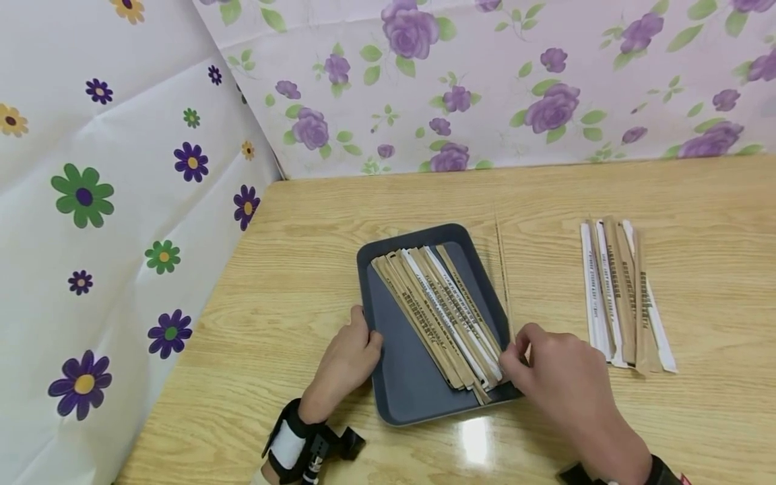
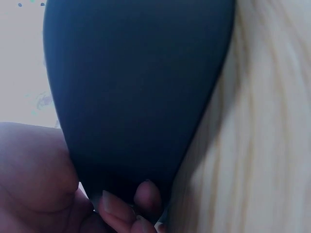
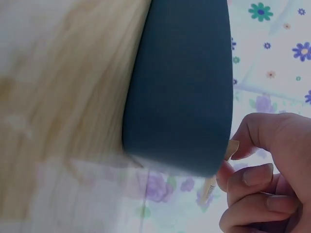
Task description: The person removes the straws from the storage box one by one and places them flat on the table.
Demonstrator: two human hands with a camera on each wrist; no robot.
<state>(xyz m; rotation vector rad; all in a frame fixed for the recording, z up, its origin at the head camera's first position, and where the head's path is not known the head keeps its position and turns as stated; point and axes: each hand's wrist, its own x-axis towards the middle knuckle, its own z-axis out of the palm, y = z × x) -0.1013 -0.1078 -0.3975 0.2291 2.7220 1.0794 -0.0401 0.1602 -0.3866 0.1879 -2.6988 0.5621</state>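
A dark grey rectangular tray point(image 1: 400, 384) sits on the wooden table at a slant. Across it lies a row of slim paper-wrapped sticks point(image 1: 445, 316), brown and white, printed with dark lettering. My left hand point(image 1: 348, 353) grips the tray's left rim, its thumb on the edge. By the tray's right rim, the thumb and forefinger of my right hand point(image 1: 566, 377) pinch one brown paper-wrapped stick point(image 3: 209, 189) near its near end. That stick stands edge-on along the outside of the tray in the head view, looking very thin.
To the right, a second group of paper-wrapped sticks point(image 1: 627, 296), brown and white, lies loosely overlapped on the table point(image 1: 303, 269). A purple-flowered sheet point(image 1: 485, 87) hangs behind the table, and a white flowered sheet point(image 1: 121, 269) borders its left side.
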